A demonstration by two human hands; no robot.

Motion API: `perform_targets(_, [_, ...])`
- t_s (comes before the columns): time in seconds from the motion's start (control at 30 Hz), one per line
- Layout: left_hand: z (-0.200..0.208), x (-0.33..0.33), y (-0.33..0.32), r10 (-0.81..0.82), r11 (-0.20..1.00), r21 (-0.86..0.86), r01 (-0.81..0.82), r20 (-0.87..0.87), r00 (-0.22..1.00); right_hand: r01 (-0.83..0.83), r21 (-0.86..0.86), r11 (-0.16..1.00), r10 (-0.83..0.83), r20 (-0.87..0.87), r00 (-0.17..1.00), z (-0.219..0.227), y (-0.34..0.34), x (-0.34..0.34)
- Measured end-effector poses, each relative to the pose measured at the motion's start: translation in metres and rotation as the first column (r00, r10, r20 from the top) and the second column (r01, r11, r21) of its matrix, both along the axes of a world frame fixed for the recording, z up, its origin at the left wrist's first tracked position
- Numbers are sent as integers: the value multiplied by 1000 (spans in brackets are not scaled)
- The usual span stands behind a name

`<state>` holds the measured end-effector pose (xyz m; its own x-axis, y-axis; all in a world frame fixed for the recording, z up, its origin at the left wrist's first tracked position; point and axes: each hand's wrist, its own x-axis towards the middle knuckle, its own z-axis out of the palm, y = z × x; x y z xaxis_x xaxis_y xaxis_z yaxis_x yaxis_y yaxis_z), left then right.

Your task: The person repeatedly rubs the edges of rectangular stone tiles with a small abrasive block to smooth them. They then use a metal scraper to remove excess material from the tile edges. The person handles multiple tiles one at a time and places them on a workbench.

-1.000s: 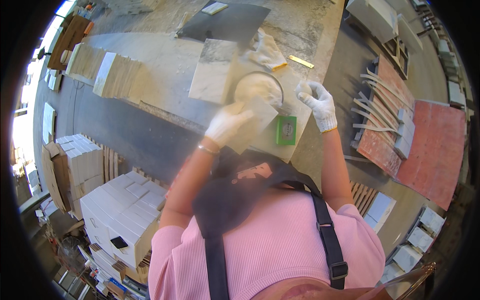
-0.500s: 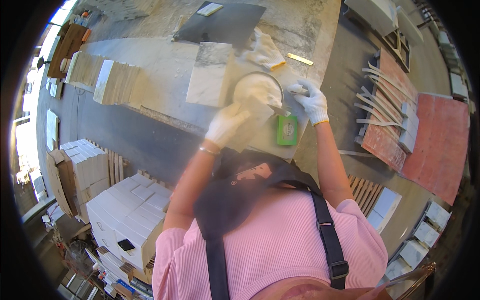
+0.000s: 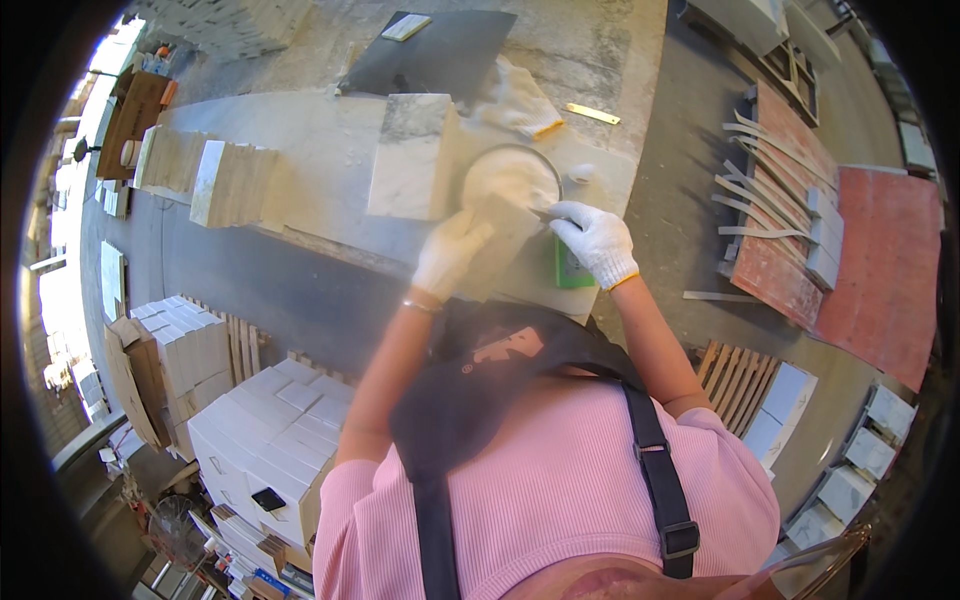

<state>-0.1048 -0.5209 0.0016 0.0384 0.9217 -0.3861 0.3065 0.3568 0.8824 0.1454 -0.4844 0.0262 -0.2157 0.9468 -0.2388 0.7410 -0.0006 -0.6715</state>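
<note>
My left hand (image 3: 452,252), in a white glove, grips a pale marble tile (image 3: 500,245) that is hazy in the picture. Just right of it, my gloved right hand (image 3: 597,240) pinches a small dark flat tool, likely a scraper (image 3: 543,214), close to the tile's right edge. Beyond the tile sits a round bowl (image 3: 558,178) with white paste or powder (image 3: 510,175) in it. A small white wad (image 3: 582,173) lies right of the bowl. The green box (image 3: 572,270) is partly covered by my right hand.
Left of the bowl stands a stack of marble tiles (image 3: 410,155). Beyond lie a spare glove (image 3: 522,100), a yellow strip (image 3: 592,114) and a dark sheet (image 3: 430,55). More tile rows (image 3: 232,185) line the table's left edge. White boxes (image 3: 265,425) stand at lower left.
My right hand has put the white wad down beside the bowl, moved left and nearer, and taken hold of the small scraper. My left hand still holds the tile.
</note>
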Motion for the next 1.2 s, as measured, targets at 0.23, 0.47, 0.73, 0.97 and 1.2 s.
perform_targets(0.23, [-18, -5, -4, 47, 999, 15, -47, -32, 998, 121, 66, 990, -111, -128, 985, -27, 19, 7])
perform_targets(0.47, [-28, -5, -7, 42, 999, -20, -42, -21, 999, 90, -196, 976, -160, -375, 913, -24, 26, -1])
perform_targets(0.73, [-22, -4, -4, 10, 998, -58, -11, -18, 1000, 149, -186, 971, -229, -549, 804, -8, 15, 0])
perform_targets(0.97, [-10, 2, -4, 29, 999, 36, -26, -96, 995, 189, 11, 982, -166, -430, 888, 16, 1, -12])
perform_targets(1.2, [3, 3, 0, -20, 1000, 2, 21, -136, 990, 158, 164, 974, -102, -306, 947, 21, -3, -10])
